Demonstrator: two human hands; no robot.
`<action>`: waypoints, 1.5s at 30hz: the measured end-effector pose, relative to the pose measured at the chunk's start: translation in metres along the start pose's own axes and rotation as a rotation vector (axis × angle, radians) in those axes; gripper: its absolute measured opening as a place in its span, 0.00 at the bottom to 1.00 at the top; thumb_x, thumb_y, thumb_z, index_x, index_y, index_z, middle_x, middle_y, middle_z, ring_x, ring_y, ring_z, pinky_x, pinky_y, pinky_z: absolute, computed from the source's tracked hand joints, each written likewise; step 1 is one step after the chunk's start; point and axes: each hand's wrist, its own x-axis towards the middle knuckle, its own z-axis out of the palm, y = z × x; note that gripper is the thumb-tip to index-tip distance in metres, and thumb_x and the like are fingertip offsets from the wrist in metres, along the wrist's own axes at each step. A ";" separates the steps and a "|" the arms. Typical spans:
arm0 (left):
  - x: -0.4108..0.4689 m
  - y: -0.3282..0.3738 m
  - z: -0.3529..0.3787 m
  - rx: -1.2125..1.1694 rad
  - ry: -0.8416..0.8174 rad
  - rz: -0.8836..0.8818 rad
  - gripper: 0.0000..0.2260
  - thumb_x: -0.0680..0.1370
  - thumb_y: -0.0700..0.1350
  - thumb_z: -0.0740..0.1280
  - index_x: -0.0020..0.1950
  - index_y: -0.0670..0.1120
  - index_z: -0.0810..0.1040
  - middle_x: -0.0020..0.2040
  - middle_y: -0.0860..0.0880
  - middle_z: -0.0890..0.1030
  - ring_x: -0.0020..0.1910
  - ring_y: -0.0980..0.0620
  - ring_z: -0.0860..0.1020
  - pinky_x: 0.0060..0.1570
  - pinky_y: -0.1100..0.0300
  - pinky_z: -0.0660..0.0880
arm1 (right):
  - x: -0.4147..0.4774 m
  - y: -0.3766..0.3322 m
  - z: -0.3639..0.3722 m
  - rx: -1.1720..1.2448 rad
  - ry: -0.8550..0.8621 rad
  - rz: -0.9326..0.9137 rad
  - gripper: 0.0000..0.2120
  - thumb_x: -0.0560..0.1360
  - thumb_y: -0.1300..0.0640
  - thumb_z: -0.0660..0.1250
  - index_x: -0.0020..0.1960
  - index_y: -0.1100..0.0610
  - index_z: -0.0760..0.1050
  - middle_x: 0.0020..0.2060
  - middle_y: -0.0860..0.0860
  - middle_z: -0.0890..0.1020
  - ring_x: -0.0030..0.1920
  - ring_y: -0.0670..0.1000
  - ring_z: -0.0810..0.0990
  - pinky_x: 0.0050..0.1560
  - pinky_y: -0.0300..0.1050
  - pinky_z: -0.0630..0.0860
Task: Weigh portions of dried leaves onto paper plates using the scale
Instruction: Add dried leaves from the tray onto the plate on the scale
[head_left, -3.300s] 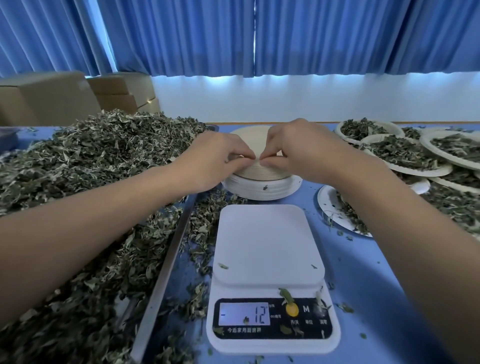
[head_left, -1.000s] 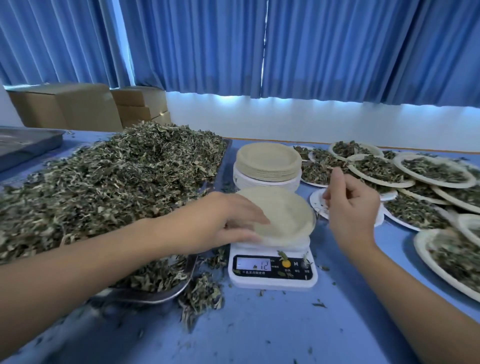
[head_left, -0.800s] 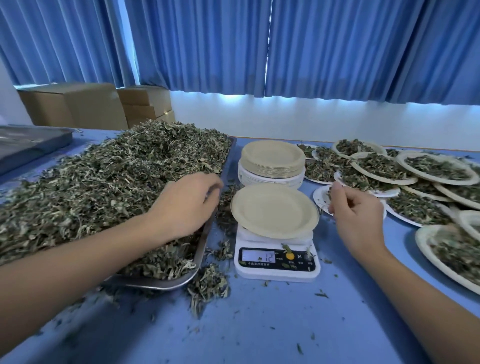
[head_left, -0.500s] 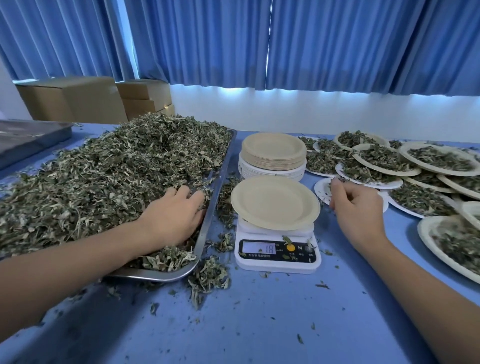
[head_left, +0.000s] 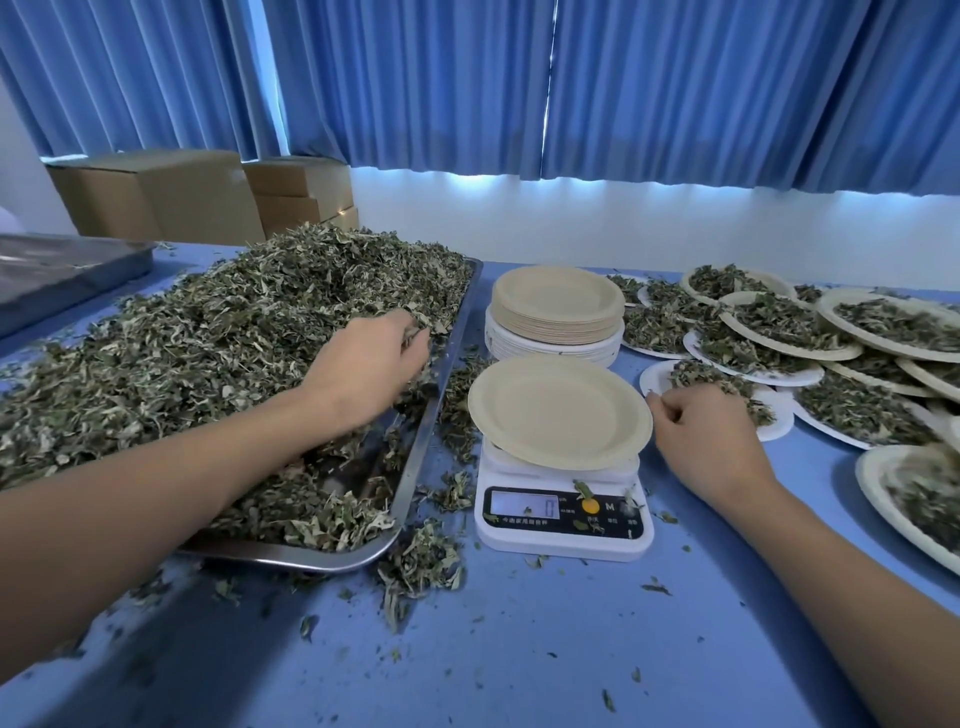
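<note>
The left hand (head_left: 369, 374) has lifted out of the near corner of the heap and moved farther up it, and the display of the white digital kitchen scale (head_left: 563, 519) now reads 0 instead of a higher figure. Its fingers are curled round a clump of the loose dried green leaves (head_left: 208, 338) heaped on the long steel tray (head_left: 415, 467), left of the scale. An empty round beige paper plate (head_left: 558, 410) sits on the scale. The right hand (head_left: 706, 436) rests on the blue table (head_left: 519, 649) just right of that plate, fingers loosely curled, holding nothing – whether a fingertip touches the rim I cannot tell.
</note>
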 end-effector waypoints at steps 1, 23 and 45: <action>0.005 0.004 -0.002 -0.040 0.041 -0.005 0.15 0.85 0.53 0.56 0.39 0.51 0.67 0.26 0.52 0.75 0.19 0.55 0.70 0.20 0.62 0.62 | 0.000 0.000 0.000 -0.009 -0.002 -0.002 0.26 0.82 0.58 0.63 0.27 0.58 0.60 0.20 0.52 0.63 0.23 0.52 0.62 0.30 0.45 0.66; 0.047 0.066 0.022 -0.388 -0.013 0.127 0.16 0.85 0.53 0.54 0.57 0.50 0.79 0.51 0.53 0.82 0.50 0.52 0.79 0.51 0.53 0.74 | -0.005 -0.004 -0.005 -0.022 -0.040 0.042 0.27 0.82 0.56 0.65 0.27 0.55 0.58 0.19 0.49 0.61 0.24 0.51 0.61 0.30 0.45 0.62; 0.051 0.017 0.017 0.147 -0.254 -0.241 0.09 0.78 0.38 0.66 0.46 0.51 0.82 0.49 0.47 0.82 0.50 0.41 0.79 0.62 0.38 0.71 | -0.004 -0.002 -0.002 -0.024 -0.020 0.052 0.27 0.82 0.55 0.65 0.26 0.56 0.60 0.17 0.47 0.61 0.21 0.48 0.60 0.28 0.44 0.60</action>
